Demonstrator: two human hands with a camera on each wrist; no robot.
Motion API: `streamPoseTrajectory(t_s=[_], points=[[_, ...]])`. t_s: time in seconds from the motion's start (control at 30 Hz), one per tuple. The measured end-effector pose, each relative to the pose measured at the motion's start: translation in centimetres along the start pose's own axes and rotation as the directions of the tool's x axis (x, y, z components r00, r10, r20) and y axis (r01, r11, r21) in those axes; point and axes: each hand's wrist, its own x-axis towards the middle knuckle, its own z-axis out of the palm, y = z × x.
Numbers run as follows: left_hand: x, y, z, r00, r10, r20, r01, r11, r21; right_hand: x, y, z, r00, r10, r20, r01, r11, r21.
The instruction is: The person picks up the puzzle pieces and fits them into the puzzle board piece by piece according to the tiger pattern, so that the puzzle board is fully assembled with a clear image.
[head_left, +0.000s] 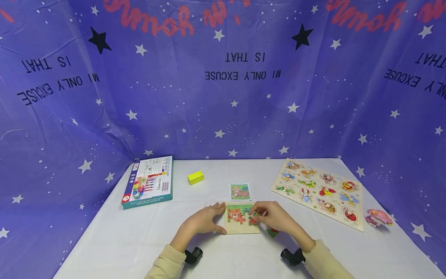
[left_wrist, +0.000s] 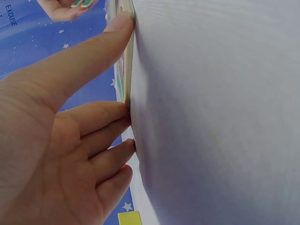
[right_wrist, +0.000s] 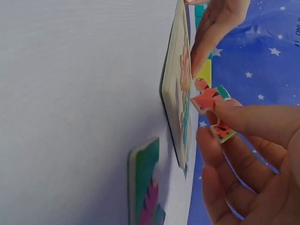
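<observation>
While the left hand (head_left: 203, 221), thumb and fingers apart, touches the left edge of the puzzle board (head_left: 240, 229), the right hand (head_left: 274, 215), nearer the board's bare right-hand patch, has thumb and fingers pinching a tilted puzzle piece (right_wrist: 205, 100) above that side.

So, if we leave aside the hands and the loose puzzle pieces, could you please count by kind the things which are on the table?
Boards: 2 (small jigsaw board, large insect board)
Boxes: 1 (flat printed box)
Cards: 1 (picture card)
Blocks: 1 (yellow block)
Toys: 1 (pink toy)
Total: 6
</observation>
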Motion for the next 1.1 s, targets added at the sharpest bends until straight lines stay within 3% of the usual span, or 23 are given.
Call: streamPoseTrajectory(t_s=[0.57, 1.1], points=[[0.1, 0.0, 0.1, 1.0, -0.01, 0.002, 0.01, 1.0, 0.001, 1.8, 0.5, 0.9, 0.998, 0.055, -0.02, -0.055, 0.998, 0.019], [0.1, -0.1, 0.2, 1.0, -0.016, -0.002, 0.016, 1.0, 0.008, 2.1, 0.3, 1.2, 0.993, 0.114, -0.038, -0.116, 0.992, -0.051]])
